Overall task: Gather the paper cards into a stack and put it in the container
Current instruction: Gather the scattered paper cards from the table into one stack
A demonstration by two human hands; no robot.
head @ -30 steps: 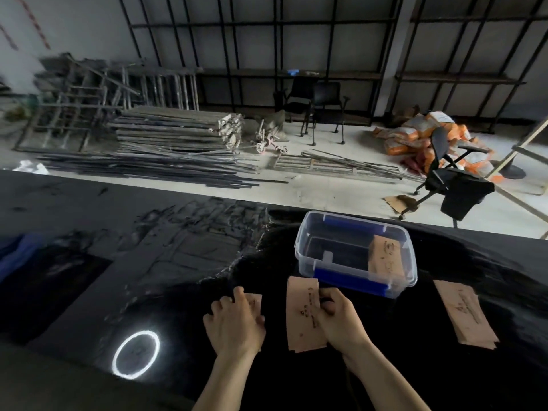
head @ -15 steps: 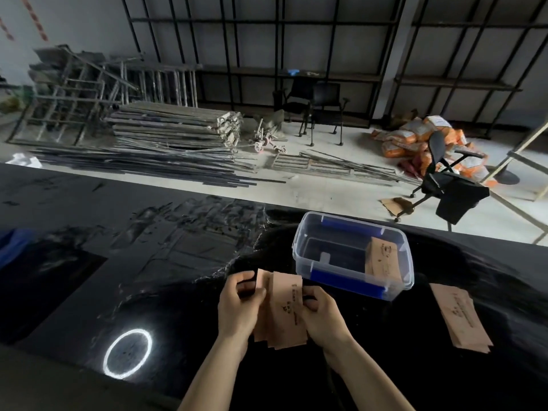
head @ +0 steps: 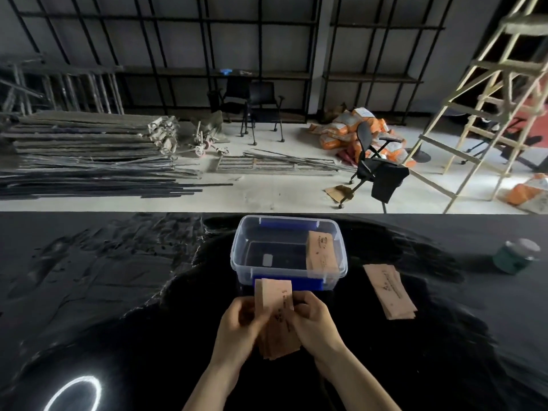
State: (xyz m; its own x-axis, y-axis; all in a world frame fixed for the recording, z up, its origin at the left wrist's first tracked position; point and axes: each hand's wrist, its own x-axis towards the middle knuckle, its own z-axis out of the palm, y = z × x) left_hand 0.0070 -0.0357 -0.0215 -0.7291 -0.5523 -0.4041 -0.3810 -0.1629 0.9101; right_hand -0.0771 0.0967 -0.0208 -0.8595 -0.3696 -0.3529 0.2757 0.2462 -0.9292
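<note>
Both hands hold a bundle of brown paper cards (head: 277, 307) upright above the black table, just in front of the clear container (head: 237, 256) with blue clips. My left hand (head: 238, 324) grips the bundle's left side and my right hand (head: 315, 320) grips its right side. The cards are fanned a little, their lower ends showing between my wrists. Inside the container, more brown cards (head: 321, 253) lean against its right wall. Another small pile of brown cards (head: 390, 290) lies flat on the table to the right of the container.
A green-based jar (head: 516, 256) stands at the table's far right. The glossy black table (head: 118, 292) reflects a ring light (head: 74, 393) at the lower left. Beyond the table's far edge are floor clutter, an office chair and a wooden ladder.
Both hands lifted the separate cards off the table and brought them together into one bundle held upright. The view shifted right, bringing the jar and ladder into sight.
</note>
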